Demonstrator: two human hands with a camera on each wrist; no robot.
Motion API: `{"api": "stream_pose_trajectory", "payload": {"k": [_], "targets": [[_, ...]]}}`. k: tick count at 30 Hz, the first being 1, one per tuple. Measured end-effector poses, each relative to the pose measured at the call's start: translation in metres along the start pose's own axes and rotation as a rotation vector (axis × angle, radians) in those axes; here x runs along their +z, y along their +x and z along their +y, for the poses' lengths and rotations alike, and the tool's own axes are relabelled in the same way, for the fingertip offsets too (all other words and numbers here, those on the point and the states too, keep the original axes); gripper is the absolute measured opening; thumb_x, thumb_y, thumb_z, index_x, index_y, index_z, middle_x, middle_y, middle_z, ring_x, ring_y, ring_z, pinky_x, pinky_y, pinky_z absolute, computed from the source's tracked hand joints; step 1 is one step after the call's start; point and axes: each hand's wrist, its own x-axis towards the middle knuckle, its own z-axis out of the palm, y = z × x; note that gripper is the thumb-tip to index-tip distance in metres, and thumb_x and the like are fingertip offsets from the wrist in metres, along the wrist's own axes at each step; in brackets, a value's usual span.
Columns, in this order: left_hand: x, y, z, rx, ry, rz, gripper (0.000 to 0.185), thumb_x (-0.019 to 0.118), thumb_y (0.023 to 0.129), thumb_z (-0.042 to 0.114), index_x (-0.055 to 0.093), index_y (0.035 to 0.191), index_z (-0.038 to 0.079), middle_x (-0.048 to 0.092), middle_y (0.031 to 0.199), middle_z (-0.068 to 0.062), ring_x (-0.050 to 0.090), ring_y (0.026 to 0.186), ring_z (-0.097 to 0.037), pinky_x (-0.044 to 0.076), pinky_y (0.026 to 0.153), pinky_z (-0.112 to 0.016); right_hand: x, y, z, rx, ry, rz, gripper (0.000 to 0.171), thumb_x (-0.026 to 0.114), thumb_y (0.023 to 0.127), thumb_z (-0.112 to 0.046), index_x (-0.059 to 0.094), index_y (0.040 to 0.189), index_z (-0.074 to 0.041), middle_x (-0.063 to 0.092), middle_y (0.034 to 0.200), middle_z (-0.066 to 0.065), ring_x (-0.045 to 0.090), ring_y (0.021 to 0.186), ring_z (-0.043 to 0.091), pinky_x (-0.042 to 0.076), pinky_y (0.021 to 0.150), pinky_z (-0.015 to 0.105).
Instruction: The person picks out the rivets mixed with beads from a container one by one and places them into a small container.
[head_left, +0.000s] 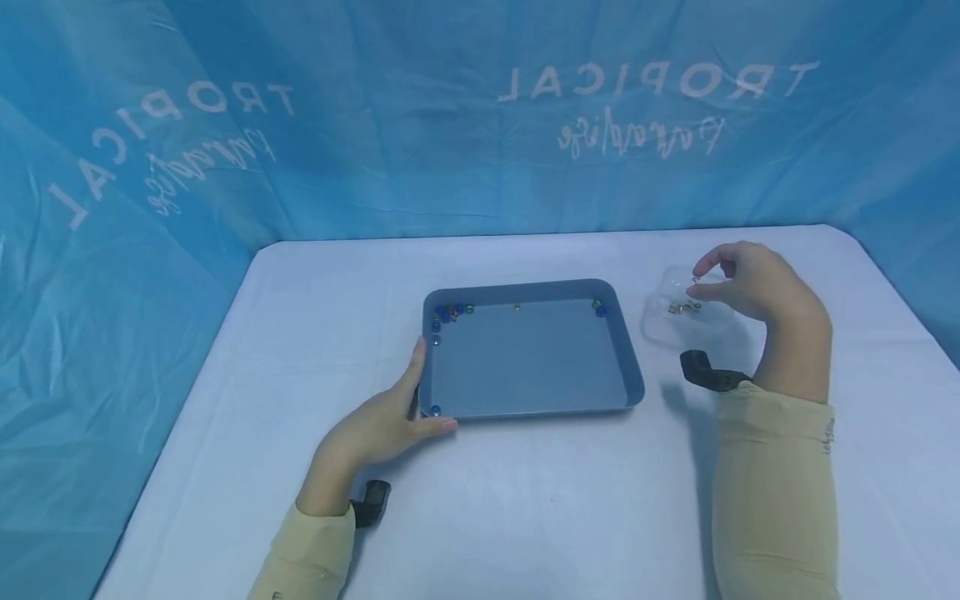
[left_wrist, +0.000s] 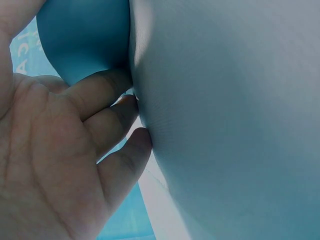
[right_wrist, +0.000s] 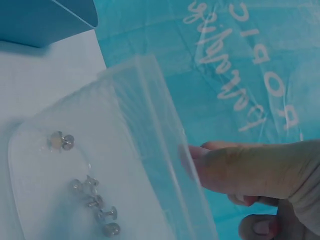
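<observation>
A blue-grey tray (head_left: 525, 287) lies in the middle of the white table. Several blue and coloured glass beads (head_left: 448, 312) sit in its far left corner, a few more beads (head_left: 598, 308) in the far right corner, and one bead (head_left: 435, 410) at the near left. My left hand (head_left: 414, 392) rests against the tray's near left corner, fingers straight along its wall (left_wrist: 215, 125). My right hand (head_left: 699, 282) hovers over a clear plastic box (head_left: 660, 329) of small metal pins (head_left: 684, 307), thumb and forefinger pinching what looks like one pin. The pins (right_wrist: 95, 200) lie on the box floor.
White table (head_left: 525, 517) with rounded far corners, enclosed by a blue printed cloth backdrop (head_left: 450, 125) on three sides. Black wrist cameras sit on both forearms (head_left: 708, 372). The box stands just right of the tray.
</observation>
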Motion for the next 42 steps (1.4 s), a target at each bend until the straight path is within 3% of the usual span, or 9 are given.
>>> {"api": "stream_pose_trajectory", "payload": {"k": [4,9,16,21,28,33,37,42], "targets": [[0.000,0.000,-0.001,-0.001,0.002,0.007,0.114,0.066,0.088,0.059,-0.021,0.156,0.031,0.005,0.167,-0.011,0.026,0.148,-0.041,0.029,0.116,-0.060,-0.003,-0.001,-0.004,-0.038,-0.039,-0.030,0.050,0.067,0.093,-0.036,0.055,0.132,-0.007,0.041,0.129,0.027,0.039,0.115,0.043,0.041,0.089,0.063],[0.000,0.000,-0.003,-0.002,0.009,0.015,0.114,0.066,0.088,0.060,-0.021,0.156,0.032,0.006,0.167,-0.011,0.027,0.148,-0.040,0.030,0.116,-0.060,-0.001,-0.004,-0.024,-0.105,-0.024,0.075,0.051,0.057,0.098,-0.044,0.055,0.135,-0.008,0.043,0.120,0.022,0.042,0.102,0.038,0.043,0.073,0.051],[0.002,0.004,-0.006,0.008,-0.004,0.007,0.116,0.067,0.087,0.060,-0.023,0.155,0.033,0.003,0.167,-0.007,0.023,0.150,-0.036,0.027,0.119,-0.056,0.014,-0.002,-0.068,-0.281,0.120,0.154,0.047,0.056,0.096,-0.054,0.066,0.123,-0.016,0.048,0.098,0.009,0.042,0.080,0.027,0.037,0.062,0.037],[0.003,0.005,-0.007,0.008,-0.009,0.006,0.116,0.067,0.086,0.060,-0.022,0.155,0.033,0.005,0.167,-0.008,0.024,0.150,-0.036,0.027,0.119,-0.057,0.033,0.006,-0.095,-0.366,0.192,0.171,0.041,0.060,0.096,-0.050,0.072,0.117,-0.017,0.054,0.092,0.008,0.045,0.078,0.025,0.039,0.062,0.036],[0.003,0.004,-0.007,-0.007,-0.008,0.006,0.116,0.067,0.087,0.059,-0.022,0.155,0.034,0.005,0.167,-0.007,0.025,0.150,-0.037,0.028,0.118,-0.056,0.073,0.031,-0.131,-0.448,-0.013,0.015,0.024,0.068,0.095,-0.033,0.076,0.111,-0.018,0.066,0.088,0.005,0.054,0.073,0.022,0.045,0.065,0.037],[0.002,0.003,-0.007,-0.008,-0.006,0.009,0.116,0.067,0.087,0.059,-0.023,0.155,0.033,0.006,0.167,-0.009,0.025,0.150,-0.037,0.027,0.118,-0.057,0.095,0.040,-0.149,-0.490,-0.168,-0.080,0.019,0.072,0.092,-0.028,0.077,0.108,-0.019,0.075,0.100,0.001,0.066,0.086,0.019,0.052,0.078,0.040],[0.001,0.003,-0.007,-0.007,-0.005,0.012,0.116,0.068,0.087,0.059,-0.022,0.155,0.033,0.006,0.167,-0.008,0.023,0.150,-0.036,0.026,0.119,-0.056,0.108,0.046,-0.154,-0.546,-0.279,-0.107,0.020,0.070,0.094,-0.025,0.076,0.112,-0.019,0.074,0.116,0.001,0.068,0.108,0.024,0.052,0.093,0.048],[0.001,0.003,-0.006,-0.003,-0.004,0.014,0.117,0.069,0.086,0.058,-0.021,0.156,0.032,0.005,0.167,-0.007,0.023,0.151,-0.034,0.026,0.120,-0.055,0.116,0.049,-0.157,-0.578,-0.364,-0.075,0.021,0.067,0.095,-0.020,0.076,0.114,-0.019,0.074,0.117,0.001,0.068,0.111,0.027,0.053,0.094,0.049]]}}
